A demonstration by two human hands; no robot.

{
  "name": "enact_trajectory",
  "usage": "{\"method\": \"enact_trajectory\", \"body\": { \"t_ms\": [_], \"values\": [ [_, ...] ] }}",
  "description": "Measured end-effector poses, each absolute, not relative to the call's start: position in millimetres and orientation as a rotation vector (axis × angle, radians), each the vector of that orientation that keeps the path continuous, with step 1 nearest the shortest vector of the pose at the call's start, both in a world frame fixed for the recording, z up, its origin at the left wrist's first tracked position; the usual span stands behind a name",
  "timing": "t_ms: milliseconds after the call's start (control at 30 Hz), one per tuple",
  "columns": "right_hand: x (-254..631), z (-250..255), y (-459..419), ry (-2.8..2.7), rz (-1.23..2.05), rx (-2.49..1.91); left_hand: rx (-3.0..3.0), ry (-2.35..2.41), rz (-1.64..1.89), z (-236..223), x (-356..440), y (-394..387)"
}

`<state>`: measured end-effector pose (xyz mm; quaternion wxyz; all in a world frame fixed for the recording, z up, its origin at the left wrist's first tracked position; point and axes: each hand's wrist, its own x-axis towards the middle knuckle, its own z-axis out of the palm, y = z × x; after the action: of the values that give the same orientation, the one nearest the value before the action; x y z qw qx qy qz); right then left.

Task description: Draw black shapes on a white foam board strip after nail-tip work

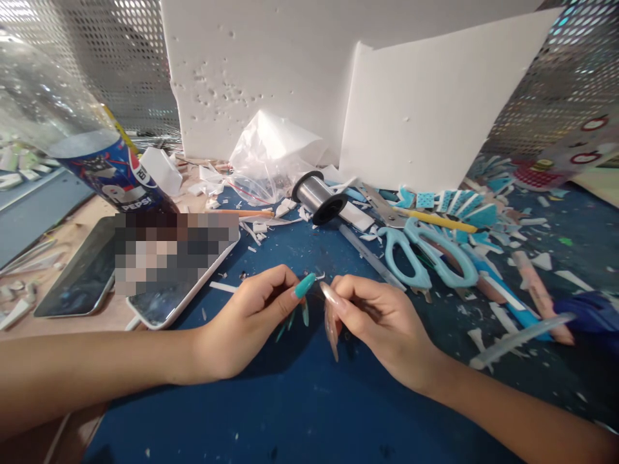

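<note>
My left hand (256,316), with long teal nails, is closed in a pinch over the blue work surface (232,412). Facing it, my right hand (387,322), with long pale nails, also pinches, its fingertips a small gap from the left ones. A tiny whitish, thread-like bit (320,277) shows at the left thumb tip. Whatever lies between the fingers is too fine to name. Just beyond the hands, a black-ended spool of silvery wire or thread (316,196) rests on its side. Scissors with light blue handles (411,254) lie behind the right hand.
To the left are a Pepsi cup (123,174), a dark phone (77,274) and a white-edged phone (169,303). White foam boards (416,109) stand at the back, behind a clear plastic bag (275,145). Foam scraps, a yellow pencil-like stick (440,220) and a glue stick (522,338) lie around.
</note>
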<state>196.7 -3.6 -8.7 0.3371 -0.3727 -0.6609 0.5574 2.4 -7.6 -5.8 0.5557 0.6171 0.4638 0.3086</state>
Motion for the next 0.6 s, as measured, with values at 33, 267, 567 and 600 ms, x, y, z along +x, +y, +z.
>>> {"method": "enact_trajectory", "body": {
  "t_ms": [33,267,567,600],
  "values": [
    [196.4,-8.7,-3.1,-1.743,1.462,-0.966,1.477,1.098,0.731,-6.2,2.2,-7.8],
    [194.4,-6.1,-3.2,-1.809,1.454,-0.962,1.748,1.233,0.830,-3.6,-5.5,-4.6],
    [192.3,-4.4,-2.3,-1.804,1.457,-1.012,2.037,1.280,1.044,-3.2,-8.0,-3.6],
    [192.3,-4.7,-2.2,-1.799,1.452,-1.011,2.046,1.282,1.074,-4.2,-8.1,-3.8]
  ]
}}
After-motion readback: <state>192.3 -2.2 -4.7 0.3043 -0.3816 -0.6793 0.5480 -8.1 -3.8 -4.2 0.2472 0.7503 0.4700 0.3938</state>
